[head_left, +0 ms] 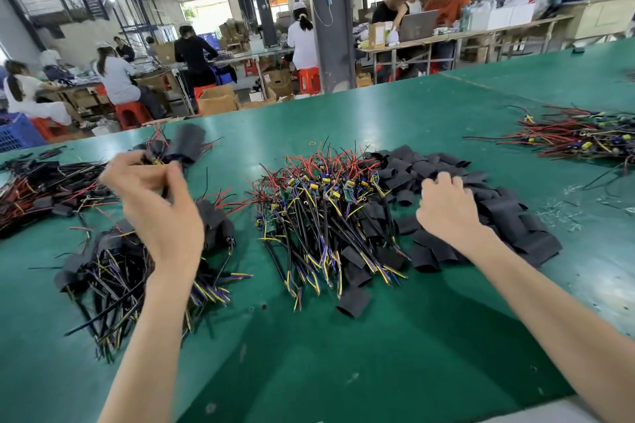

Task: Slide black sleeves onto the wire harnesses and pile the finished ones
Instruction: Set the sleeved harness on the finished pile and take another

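Pinching sleeved harness (185, 145) in left hand (154, 189), due for finished pile (103, 264); right hand (446, 209) curled onto loose sleeves (515, 223), grip unclear.

Finished pile (113, 268) left, harnesses (319, 216) centre, sleeves (515, 216) right, on table (378, 354)

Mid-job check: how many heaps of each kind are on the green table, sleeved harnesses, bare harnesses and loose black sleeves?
Heaps of wire harnesses with black sleeves on: 2 (near left, far left)
Heaps of bare red, black and yellow wire harnesses: 2 (centre, far right)
Heaps of loose black sleeves: 1
Total: 5 heaps
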`<state>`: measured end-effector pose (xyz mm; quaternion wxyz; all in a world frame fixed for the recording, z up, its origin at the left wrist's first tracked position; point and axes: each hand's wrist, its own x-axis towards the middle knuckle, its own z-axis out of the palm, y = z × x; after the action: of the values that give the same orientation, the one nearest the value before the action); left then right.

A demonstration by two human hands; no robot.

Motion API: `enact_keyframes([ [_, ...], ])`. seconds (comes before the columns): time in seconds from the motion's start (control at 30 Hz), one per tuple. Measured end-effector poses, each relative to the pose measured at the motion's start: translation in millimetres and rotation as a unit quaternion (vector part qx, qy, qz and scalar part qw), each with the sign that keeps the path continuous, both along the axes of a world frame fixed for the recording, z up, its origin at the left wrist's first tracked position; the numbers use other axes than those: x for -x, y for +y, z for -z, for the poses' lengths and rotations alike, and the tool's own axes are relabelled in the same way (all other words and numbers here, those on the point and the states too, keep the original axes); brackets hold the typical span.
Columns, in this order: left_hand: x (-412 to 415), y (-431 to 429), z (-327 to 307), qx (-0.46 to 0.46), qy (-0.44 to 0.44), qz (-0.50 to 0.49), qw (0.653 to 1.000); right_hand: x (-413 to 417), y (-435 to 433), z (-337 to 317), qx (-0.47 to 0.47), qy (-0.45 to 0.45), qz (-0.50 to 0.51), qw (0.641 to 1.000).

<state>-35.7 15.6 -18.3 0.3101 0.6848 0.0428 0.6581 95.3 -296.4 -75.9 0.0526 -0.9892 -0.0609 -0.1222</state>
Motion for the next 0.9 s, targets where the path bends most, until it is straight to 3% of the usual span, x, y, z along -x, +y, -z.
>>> enact_keyframes([
  [0.07,0.1,23.0,7.5,0.022,0.058,-0.101,0.993,-1.4,-0.7,4.6,0.028,0.043,0.006,0.999],
  [0.17,0.3,45.6,22.4,0.056,0.221,-0.252,0.941,-0.7,1.6,8.8,0.075,0.053,-0.013,0.996],
  [0.27,2.7,49.5,28.0,0.073,0.319,-0.298,0.897,1.8,2.5,8.8,0.110,0.064,-0.033,0.991],
  [0.37,2.4,46.5,26.2,0.094,0.337,-0.303,0.886,4.8,3.0,6.4,0.125,0.077,-0.043,0.988],
  [0.5,-1.4,23.9,14.4,0.064,0.268,-0.311,0.909,9.8,5.0,2.9,0.153,0.097,-0.060,0.982],
  [0.57,-7.9,4.3,11.1,-0.007,0.246,-0.285,0.926,10.7,6.5,3.6,0.171,0.099,-0.070,0.978],
  [0.67,-32.1,-33.9,18.2,-0.056,0.312,-0.156,0.936,10.7,9.3,8.3,0.190,0.084,-0.077,0.975],
  [0.77,-66.0,-63.4,30.3,-0.069,0.398,-0.047,0.913,11.1,10.4,10.1,0.173,0.062,-0.069,0.980],
  [0.9,-110.8,-64.5,25.2,-0.031,0.475,-0.017,0.879,13.7,11.7,8.6,0.115,0.039,-0.066,0.990],
])
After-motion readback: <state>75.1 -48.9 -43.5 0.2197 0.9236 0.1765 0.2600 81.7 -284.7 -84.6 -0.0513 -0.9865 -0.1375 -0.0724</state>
